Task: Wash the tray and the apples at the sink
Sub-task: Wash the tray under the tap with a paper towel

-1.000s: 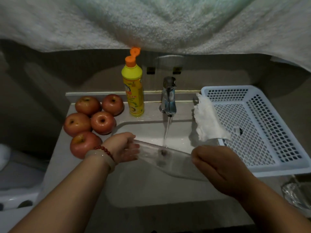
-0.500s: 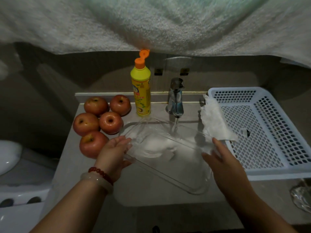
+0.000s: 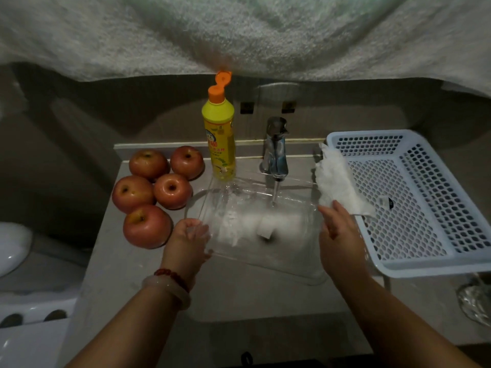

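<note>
A clear plastic tray (image 3: 287,264) is held over the sink basin (image 3: 239,296), open side facing me, under the running faucet (image 3: 275,152). Water streams into it near the far edge. My left hand (image 3: 190,239) grips the tray's left edge. My right hand (image 3: 338,229) holds its right edge, fingers spread along the rim. Several red apples (image 3: 147,225) lie on the counter left of the sink, apart from both hands.
A yellow dish soap bottle (image 3: 219,144) with an open orange cap stands behind the sink. A white perforated basket (image 3: 425,197) sits on the right, with a white cloth (image 3: 336,181) draped over its left rim. A towel hangs overhead. A toilet is at far left.
The tray has gone from edge-on and tilted to facing up under the stream. Both hands have shifted along its sides, and the view has moved closer.
</note>
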A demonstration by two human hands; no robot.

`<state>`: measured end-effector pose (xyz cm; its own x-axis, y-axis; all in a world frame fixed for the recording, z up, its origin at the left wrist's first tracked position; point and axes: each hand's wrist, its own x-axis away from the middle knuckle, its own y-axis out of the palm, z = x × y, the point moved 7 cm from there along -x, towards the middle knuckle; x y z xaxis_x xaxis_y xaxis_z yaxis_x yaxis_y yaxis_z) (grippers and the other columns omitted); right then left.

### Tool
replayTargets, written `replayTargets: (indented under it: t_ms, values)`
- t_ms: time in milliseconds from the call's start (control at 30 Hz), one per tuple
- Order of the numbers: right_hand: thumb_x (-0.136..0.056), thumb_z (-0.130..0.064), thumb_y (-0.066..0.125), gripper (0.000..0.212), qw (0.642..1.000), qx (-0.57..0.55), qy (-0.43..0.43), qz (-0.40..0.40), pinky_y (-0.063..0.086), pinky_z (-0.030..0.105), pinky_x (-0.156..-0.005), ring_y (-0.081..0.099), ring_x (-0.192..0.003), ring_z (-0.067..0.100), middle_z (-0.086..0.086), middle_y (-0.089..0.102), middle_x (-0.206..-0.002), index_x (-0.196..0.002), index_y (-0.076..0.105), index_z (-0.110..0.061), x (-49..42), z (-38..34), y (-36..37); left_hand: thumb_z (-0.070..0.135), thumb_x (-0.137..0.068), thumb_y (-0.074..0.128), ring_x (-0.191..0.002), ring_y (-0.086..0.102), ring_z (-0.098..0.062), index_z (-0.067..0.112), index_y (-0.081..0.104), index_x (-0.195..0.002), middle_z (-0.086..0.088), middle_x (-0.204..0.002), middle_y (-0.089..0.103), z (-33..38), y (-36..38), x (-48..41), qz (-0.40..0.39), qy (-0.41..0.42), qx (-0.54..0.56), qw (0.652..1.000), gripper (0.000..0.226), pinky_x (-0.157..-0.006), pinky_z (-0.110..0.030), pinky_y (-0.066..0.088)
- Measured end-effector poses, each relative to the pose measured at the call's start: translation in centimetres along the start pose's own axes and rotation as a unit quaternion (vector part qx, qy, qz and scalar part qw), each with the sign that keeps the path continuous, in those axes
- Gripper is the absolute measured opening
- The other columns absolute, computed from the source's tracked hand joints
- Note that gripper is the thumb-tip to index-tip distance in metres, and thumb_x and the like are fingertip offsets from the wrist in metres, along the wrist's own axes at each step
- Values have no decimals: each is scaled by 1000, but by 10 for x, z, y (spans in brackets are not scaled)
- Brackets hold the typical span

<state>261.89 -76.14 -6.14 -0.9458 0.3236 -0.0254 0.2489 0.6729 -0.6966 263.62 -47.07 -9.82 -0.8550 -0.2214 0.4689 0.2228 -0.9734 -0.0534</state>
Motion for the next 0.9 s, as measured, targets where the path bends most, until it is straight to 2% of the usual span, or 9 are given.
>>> replayTargets:
  t_ms: [133, 233, 367, 433, 500, 633, 733, 800, 900]
  values:
    - [-90, 0, 60, 46, 1000, 16, -15, 14, 27, 27, -110, 36, -139, 24, 8, 37, -152, -133, 55, -16, 4, -10, 3, 2, -100, 36, -91, 57, -22, 18, 47, -93, -5, -101, 58, -9, -3, 2, -37, -49, 87, 994, 20, -83, -42, 46]
    - [-86, -3, 65, 48, 993, 39, -96, 59, 25, 27, -113, 36, -139, 19, 8, 43, -148, -132, 56, -11, 0, -48, -10, 5, -98, 46, -89, 61, -22, 18, 50, -100, -6, -101, 61, -16, -12, -4, -8, -56, 81, 995, 13, -67, -35, 51]
    - [-95, -20, 55, 61, 983, 81, -165, -11, 1, 11, -109, 8, -146, 5, -2, 16, -161, -151, 30, -17, -35, -116, -14, 4, -98, 45, -85, 60, -18, 17, 49, -93, -5, -96, 62, -13, -10, -1, -10, -53, 73, 996, 15, -65, -33, 49]
    - [-97, -24, 51, 68, 966, 131, -214, -56, 4, 19, -110, 0, -148, 8, -5, 1, -163, -154, 15, -20, -54, -144, -7, 4, -100, 41, -78, 57, -16, 15, 47, -90, -3, -88, 59, -11, -6, 4, -29, -49, 68, 996, 16, -62, -31, 47]
    - [-97, -22, 48, 68, 953, 169, -236, -86, 11, 23, -113, 1, -148, 9, -3, 1, -163, -155, 12, -19, -69, -157, 2, 6, -99, 45, -82, 59, -21, 14, 48, -99, -5, -89, 58, -13, -9, 5, -11, -34, 52, 998, 8, -63, -31, 47]
    - [-98, -18, 43, 58, 944, 211, -224, -117, 17, 26, -116, 11, -148, 12, 2, 17, -161, -153, 23, -15, -74, -147, 18, 7, -94, 56, -82, 61, -20, 17, 48, -111, -4, -96, 60, -13, -17, 4, 24, -5, -8, 1000, 21, -64, -34, 50]
    - [-100, -22, 44, 60, 944, 199, -227, -130, 12, 22, -114, 10, -148, 12, 0, 15, -162, -154, 19, -17, -63, -142, 16, 9, -95, 55, -80, 61, -18, 18, 48, -111, -4, -96, 60, -13, -18, 5, 27, -4, -1, 1000, 19, -65, -34, 51]
    - [-100, -26, 46, 58, 971, 136, -175, -89, 14, 20, -110, 19, -146, 12, -1, 22, -160, -153, 24, -18, -55, -135, -3, 12, -96, 55, -82, 62, -19, 21, 50, -105, -4, -96, 61, -12, -21, 4, 34, 0, -4, 999, 14, -68, -36, 53]
    - [-99, -26, 48, 44, 992, 116, -51, -18, 37, 29, -98, 48, -128, 23, 8, 53, -140, -141, 46, -14, -30, -97, -33, 14, -97, 53, -84, 62, -19, 24, 49, -100, -2, -97, 61, -14, -27, 2, 41, -1, 1, 999, 12, -73, -39, 53]
